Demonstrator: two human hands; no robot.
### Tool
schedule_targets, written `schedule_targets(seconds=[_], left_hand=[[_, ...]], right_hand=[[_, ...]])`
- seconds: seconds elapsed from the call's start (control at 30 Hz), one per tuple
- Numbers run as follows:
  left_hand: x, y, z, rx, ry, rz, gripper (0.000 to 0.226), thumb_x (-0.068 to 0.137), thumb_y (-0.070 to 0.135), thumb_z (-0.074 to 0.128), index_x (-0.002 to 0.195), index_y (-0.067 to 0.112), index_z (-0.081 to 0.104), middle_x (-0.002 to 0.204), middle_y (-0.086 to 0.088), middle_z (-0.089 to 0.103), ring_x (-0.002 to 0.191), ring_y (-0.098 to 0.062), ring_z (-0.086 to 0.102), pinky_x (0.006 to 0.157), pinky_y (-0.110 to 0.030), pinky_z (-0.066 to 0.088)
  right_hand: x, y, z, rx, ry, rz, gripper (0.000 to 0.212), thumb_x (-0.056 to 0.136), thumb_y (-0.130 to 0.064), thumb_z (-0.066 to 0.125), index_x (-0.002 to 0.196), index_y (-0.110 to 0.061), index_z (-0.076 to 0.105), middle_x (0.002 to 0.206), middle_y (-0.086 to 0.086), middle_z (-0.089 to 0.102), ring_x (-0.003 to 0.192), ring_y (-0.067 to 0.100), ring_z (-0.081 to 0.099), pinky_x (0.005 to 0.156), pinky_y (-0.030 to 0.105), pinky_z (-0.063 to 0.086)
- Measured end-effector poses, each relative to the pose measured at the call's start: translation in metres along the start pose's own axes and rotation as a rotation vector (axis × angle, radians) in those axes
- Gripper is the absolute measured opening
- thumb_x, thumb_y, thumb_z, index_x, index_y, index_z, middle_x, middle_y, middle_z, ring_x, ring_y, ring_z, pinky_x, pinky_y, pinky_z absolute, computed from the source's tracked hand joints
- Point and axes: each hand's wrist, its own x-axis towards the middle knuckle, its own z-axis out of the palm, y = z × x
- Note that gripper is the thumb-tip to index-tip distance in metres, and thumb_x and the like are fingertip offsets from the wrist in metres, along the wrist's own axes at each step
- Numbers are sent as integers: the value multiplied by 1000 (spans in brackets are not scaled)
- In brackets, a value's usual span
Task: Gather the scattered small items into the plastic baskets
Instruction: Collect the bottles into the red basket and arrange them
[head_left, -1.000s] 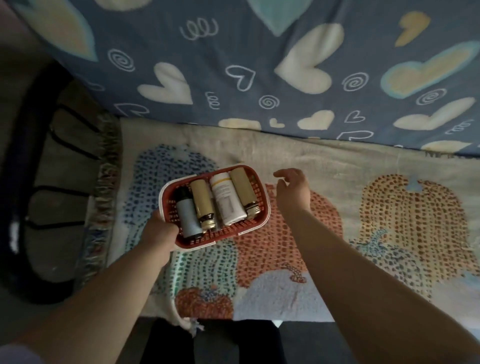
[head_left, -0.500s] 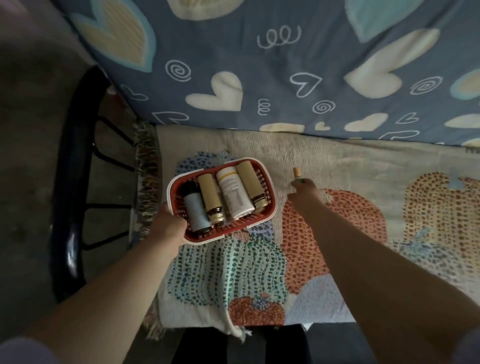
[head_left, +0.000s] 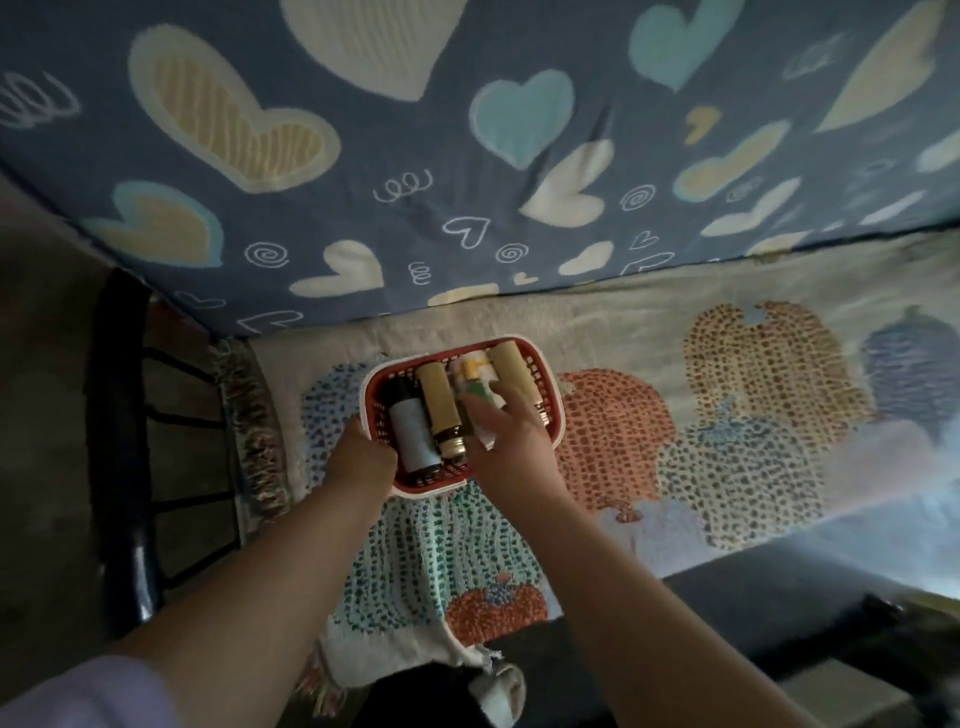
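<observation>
A red plastic basket (head_left: 551, 402) with a white rim is held above the patterned seat cover by my left hand (head_left: 361, 460), which grips its near left corner. Inside lie a pale blue bottle (head_left: 409, 435), a tan bottle with a gold cap (head_left: 440, 405), a white tube partly hidden, and another tan bottle (head_left: 511, 364). My right hand (head_left: 514, 441) is over the basket's middle, fingers on a small item with a yellow cap (head_left: 474, 375) that lies on the white tube. Whether the fingers still grip it is unclear.
The seat is draped in a cream cover (head_left: 727, 415) with dotted pumpkin shapes; a blue heart-print blanket (head_left: 467, 156) hangs behind it. A black metal frame (head_left: 119, 441) and a fringe edge (head_left: 249, 431) are at the left.
My right hand picked a small yellow-capped item off the cover right of the basket and brought it left into the basket. The view shifted, and the basket stayed in my left hand.
</observation>
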Motion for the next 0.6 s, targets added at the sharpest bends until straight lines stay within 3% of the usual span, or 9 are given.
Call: schedule_targets(seconds=[0.2, 0.33, 0.37, 0.47, 0.53, 0.6], left_hand=[[-49, 25, 35, 113, -117, 126, 48, 84, -9, 39, 123, 14, 54, 115, -14, 61, 110, -34, 58, 95, -49, 49], [-89, 29, 64, 254, -188, 216, 34, 88, -6, 41, 104, 21, 54, 107, -18, 62, 99, -33, 59, 85, -44, 51], [-100, 28, 72, 303, -205, 247, 30, 88, -4, 43, 102, 21, 53, 103, -18, 62, 95, -34, 60, 80, -43, 51], [-136, 20, 104, 381, -280, 320, 31, 86, -7, 46, 102, 18, 53, 97, -16, 60, 92, -30, 58, 76, -40, 48], [-149, 7, 127, 421, -340, 338, 35, 82, -10, 45, 105, 13, 54, 101, -15, 62, 94, -29, 59, 80, -38, 50], [-163, -21, 157, 537, -406, 386, 45, 72, -4, 46, 112, 15, 55, 108, -19, 64, 94, -35, 62, 82, -49, 55]], right_hand=[[-47, 42, -67, 101, 350, 237, 48, 81, -9, 61, 127, -21, 59, 136, -1, 48, 123, 23, 45, 102, 46, 40], [-87, 89, -112, 98, 344, 558, 62, 89, -21, 58, 146, -23, 35, 152, 1, 33, 139, 23, 32, 112, 46, 32], [-97, 101, -120, 173, 321, 628, 62, 89, -21, 58, 147, -24, 33, 149, 0, 38, 136, 23, 38, 109, 45, 36], [-139, 134, -138, 537, 353, 772, 44, 85, -21, 57, 128, -23, 51, 103, -2, 64, 95, 21, 65, 86, 42, 56], [-177, 153, -145, 628, 435, 809, 25, 83, -18, 60, 107, -21, 57, 94, 0, 66, 86, 21, 66, 80, 39, 57], [-232, 176, -148, 684, 566, 828, 19, 80, -14, 65, 98, -18, 61, 89, 2, 67, 83, 20, 66, 74, 34, 56]])
